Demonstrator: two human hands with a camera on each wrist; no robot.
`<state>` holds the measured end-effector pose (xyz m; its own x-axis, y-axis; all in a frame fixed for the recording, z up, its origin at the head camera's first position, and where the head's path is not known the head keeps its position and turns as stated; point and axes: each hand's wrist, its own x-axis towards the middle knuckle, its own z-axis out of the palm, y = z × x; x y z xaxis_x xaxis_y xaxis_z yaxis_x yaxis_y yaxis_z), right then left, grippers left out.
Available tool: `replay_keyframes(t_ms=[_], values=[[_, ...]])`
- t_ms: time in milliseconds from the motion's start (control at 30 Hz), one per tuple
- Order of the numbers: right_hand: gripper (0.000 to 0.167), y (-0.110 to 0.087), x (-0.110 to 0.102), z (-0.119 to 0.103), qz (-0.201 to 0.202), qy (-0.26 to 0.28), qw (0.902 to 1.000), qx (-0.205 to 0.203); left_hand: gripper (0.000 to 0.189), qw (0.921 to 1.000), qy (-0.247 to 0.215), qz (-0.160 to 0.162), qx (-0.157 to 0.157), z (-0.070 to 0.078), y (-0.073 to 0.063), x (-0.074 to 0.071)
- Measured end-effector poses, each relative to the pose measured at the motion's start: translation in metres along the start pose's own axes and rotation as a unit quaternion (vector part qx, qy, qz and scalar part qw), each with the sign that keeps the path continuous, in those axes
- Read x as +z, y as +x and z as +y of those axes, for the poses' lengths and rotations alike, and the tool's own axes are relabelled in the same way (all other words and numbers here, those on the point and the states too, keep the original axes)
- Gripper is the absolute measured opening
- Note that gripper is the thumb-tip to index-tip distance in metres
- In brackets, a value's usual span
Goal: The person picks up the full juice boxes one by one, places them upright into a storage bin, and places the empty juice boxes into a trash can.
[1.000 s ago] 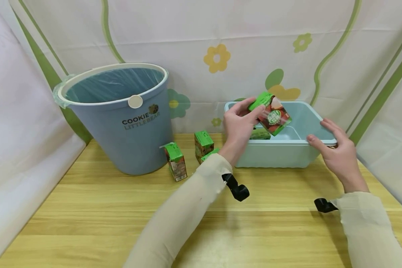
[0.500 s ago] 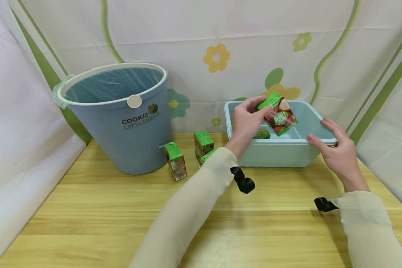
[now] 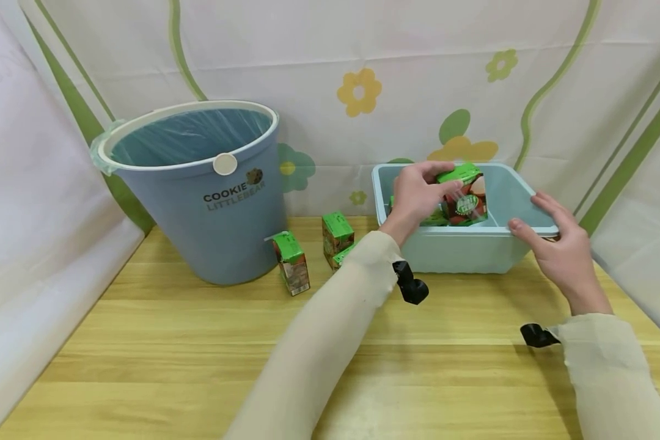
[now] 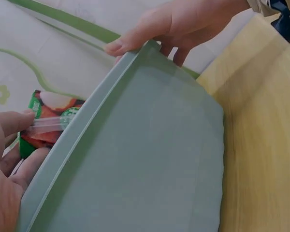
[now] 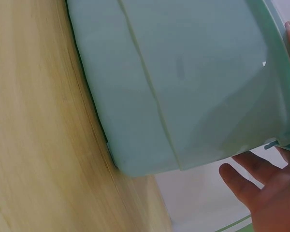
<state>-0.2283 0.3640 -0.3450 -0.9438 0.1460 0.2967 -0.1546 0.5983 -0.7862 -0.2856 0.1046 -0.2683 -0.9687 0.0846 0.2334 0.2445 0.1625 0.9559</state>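
Observation:
My left hand (image 3: 420, 194) pinches a juice box (image 3: 469, 200) with a green top and a red fruit picture. The juice box is tilted a little, partly below the front rim of a pale green plastic bin (image 3: 462, 252). A clear-wrapped straw runs across the juice box (image 4: 48, 116) in the left wrist view. Another green carton (image 3: 436, 218) lies inside, mostly hidden by the left hand. At the bin's right end my right hand (image 3: 563, 256) grips the rim, thumb over the edge. Its other fingers (image 5: 239, 181) reach under the rim in the right wrist view.
A blue bucket (image 3: 220, 226) with a plastic liner stands at the left. Beside it is a green-topped juice box (image 3: 291, 263) with a straw. Two more cartons (image 3: 338, 232) stand behind the left forearm, one partly covered. A patterned curtain (image 3: 319, 61) hangs behind the wooden table (image 3: 187, 354).
The left hand has carried the juice box rightward and lowered it into the bin, and the box is less tilted. The right hand keeps its grip on the rim.

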Motion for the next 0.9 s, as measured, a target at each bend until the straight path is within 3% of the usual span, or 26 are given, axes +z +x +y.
replay_keyframes(t_ms=[267, 900], values=[[0.073, 0.000, 0.000, 0.000, -0.002, -0.001, 1.0000, 0.005, 0.029, 0.9979, 0.053, -0.032, -0.015, 0.000, 0.003, 0.001], [0.072, 0.000, -0.001, 0.001, 0.000, -0.005, 1.0000, -0.003, 0.029, 0.9780, 0.191, -0.080, -0.025, 0.002, -0.002, 0.012]])
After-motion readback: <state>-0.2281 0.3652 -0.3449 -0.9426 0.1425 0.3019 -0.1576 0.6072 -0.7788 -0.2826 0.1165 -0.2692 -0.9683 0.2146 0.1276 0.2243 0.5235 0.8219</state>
